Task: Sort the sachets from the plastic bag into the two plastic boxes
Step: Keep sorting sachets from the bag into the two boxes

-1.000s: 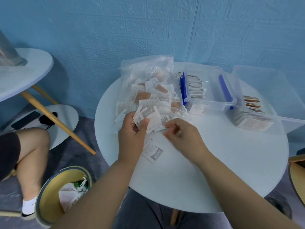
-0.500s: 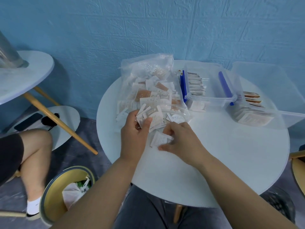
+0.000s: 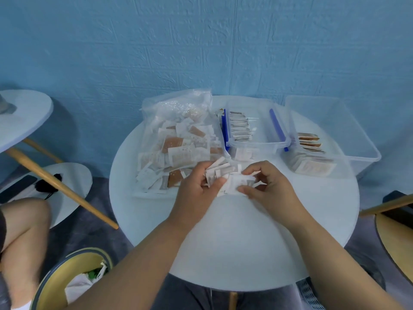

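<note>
Fingers [image 3: 220,182] of the left hand [image 3: 196,193] are curled shut around a fanned bunch of white sachets [image 3: 220,172], thumb pressing on the front of the stack; the right hand [image 3: 268,189] pinches one more white sachet [image 3: 242,183] between thumb and fingertips, touching the bunch's right side. Both hands sit mid-desk, just in front of the plastic bag [image 3: 178,139], which lies toward the desk's [image 3: 234,253] far left edge and still holds many white and brown sachets. The sachets in the bunch point up and away from the person, long axes fanned toward the far edge. Near box [image 3: 257,144], with blue clips, sits just beyond the hands at the far edge and holds a row of standing sachets; the second box [image 3: 348,139] is at the far right edge, well apart from the left hand, with brown sachets stacked inside. Right hand is nearer both boxes, so it looks like the one to carry the sachets over; the clipped box lies straight ahead, slightly right. Judging by the full bag, sorting is far from done. Can't tell print on the sachets.
</note>
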